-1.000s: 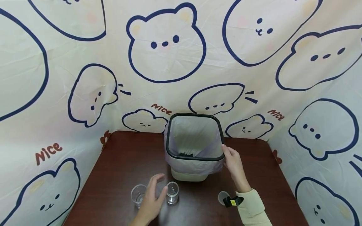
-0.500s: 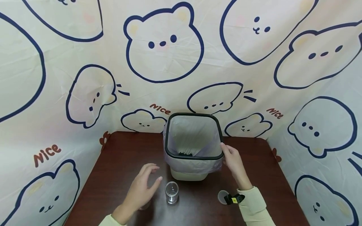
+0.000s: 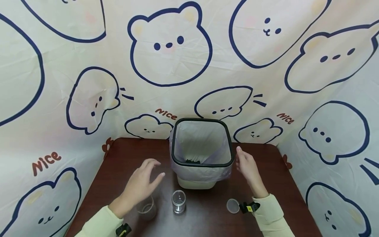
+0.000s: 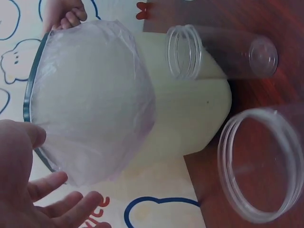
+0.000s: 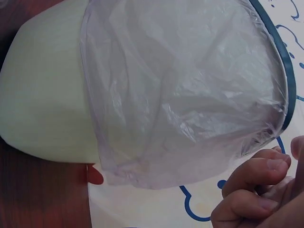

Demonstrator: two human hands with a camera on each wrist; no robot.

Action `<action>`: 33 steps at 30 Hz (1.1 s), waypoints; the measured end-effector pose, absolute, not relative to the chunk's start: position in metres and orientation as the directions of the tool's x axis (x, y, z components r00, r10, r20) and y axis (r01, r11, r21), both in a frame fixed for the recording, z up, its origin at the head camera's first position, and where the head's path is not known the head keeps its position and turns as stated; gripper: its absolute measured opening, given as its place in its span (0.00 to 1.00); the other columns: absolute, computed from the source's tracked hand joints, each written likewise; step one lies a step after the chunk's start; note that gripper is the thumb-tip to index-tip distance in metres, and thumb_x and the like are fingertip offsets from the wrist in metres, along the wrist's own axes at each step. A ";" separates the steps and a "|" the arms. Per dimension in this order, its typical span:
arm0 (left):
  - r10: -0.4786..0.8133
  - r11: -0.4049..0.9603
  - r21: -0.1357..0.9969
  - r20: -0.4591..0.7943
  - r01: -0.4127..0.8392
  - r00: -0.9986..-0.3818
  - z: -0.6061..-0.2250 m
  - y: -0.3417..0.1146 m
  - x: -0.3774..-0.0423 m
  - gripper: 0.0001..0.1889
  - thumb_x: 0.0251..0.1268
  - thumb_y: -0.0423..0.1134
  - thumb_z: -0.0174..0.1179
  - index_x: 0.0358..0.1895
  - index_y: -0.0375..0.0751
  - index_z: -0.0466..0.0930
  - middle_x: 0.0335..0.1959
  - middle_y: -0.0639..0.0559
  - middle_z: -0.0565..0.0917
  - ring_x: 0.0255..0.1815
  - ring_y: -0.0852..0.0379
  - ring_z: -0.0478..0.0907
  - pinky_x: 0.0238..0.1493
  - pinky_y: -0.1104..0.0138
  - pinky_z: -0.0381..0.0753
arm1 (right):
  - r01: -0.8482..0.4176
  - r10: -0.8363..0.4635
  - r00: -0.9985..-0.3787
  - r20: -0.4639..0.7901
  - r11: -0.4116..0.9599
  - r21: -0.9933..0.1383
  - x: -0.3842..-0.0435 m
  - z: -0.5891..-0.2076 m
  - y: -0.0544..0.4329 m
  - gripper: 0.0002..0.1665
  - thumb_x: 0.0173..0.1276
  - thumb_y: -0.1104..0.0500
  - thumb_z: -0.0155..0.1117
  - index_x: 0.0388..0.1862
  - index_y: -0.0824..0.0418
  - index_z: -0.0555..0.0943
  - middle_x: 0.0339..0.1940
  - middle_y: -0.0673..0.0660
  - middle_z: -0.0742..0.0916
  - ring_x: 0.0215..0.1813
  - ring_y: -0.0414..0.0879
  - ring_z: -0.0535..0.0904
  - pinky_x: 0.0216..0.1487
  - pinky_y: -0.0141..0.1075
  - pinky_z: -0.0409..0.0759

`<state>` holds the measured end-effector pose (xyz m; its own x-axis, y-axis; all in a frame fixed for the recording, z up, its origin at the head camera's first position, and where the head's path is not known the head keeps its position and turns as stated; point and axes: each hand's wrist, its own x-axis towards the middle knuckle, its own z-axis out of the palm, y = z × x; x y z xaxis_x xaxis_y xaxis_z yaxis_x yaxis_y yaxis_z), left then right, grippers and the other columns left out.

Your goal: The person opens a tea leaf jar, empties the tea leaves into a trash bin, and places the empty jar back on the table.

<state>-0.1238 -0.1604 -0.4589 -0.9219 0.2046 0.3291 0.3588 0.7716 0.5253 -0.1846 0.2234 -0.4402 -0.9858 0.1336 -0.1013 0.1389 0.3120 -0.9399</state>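
A pale trash bin (image 3: 196, 184) with a dark rim (image 3: 202, 165) stands at the back of the table, lined with a thin lilac plastic bag (image 5: 156, 95) folded down over its outside. Beside the rim's right side is my right hand (image 3: 248, 168), its fingers loosely curled and holding nothing. My left hand (image 3: 137, 184) hovers left of the bin with fingers spread and nothing in them. Below it a wide clear jar (image 3: 147, 210) stands upright, partly hidden in the head view. A narrower clear jar (image 3: 179, 202) stands to its right. Both jars look lidless.
A round translucent disc (image 3: 232, 206), like a lid, lies on the brown table (image 3: 207, 219) near my right wrist. Something dark (image 3: 193, 161) shows inside the bin. A cartoon-printed cloth (image 3: 165, 65) hangs close behind and at both sides of the table.
My left hand has moved left and back from beside the narrow jar. My right hand has let go of the bin's rim and drawn slightly right. Bin and jars stay put.
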 end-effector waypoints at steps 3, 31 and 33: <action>0.206 0.795 0.502 0.307 0.342 -0.929 -0.453 -0.164 -0.131 0.23 0.69 0.48 0.67 0.59 0.37 0.77 0.59 0.41 0.78 0.57 0.43 0.79 0.57 0.45 0.78 | 0.138 0.136 -0.986 -0.096 0.336 -0.932 -0.185 -0.437 0.227 0.33 0.81 0.35 0.43 0.24 0.59 0.67 0.17 0.50 0.68 0.20 0.43 0.64 0.23 0.34 0.67; 0.196 0.877 0.415 0.152 0.242 -0.969 -0.450 -0.163 -0.231 0.35 0.81 0.53 0.47 0.72 0.22 0.60 0.72 0.25 0.65 0.74 0.30 0.59 0.73 0.38 0.55 | 0.090 0.175 -0.984 0.024 0.614 -0.784 -0.208 -0.426 0.265 0.36 0.81 0.34 0.41 0.30 0.64 0.73 0.22 0.57 0.78 0.28 0.54 0.78 0.33 0.41 0.74; 0.180 0.885 0.413 0.119 0.214 -0.976 -0.451 -0.161 -0.239 0.36 0.82 0.54 0.46 0.73 0.22 0.58 0.73 0.25 0.63 0.75 0.30 0.58 0.74 0.38 0.53 | 0.078 0.167 -0.985 0.037 0.632 -0.771 -0.211 -0.427 0.266 0.36 0.81 0.33 0.41 0.31 0.64 0.74 0.24 0.59 0.79 0.29 0.54 0.79 0.34 0.41 0.75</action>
<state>-0.2395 -0.1607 -0.4513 -0.9764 0.1802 0.1193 0.2138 0.8853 0.4129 -0.2106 0.2657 -0.4269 -0.9852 0.1674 0.0370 0.0783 0.6318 -0.7712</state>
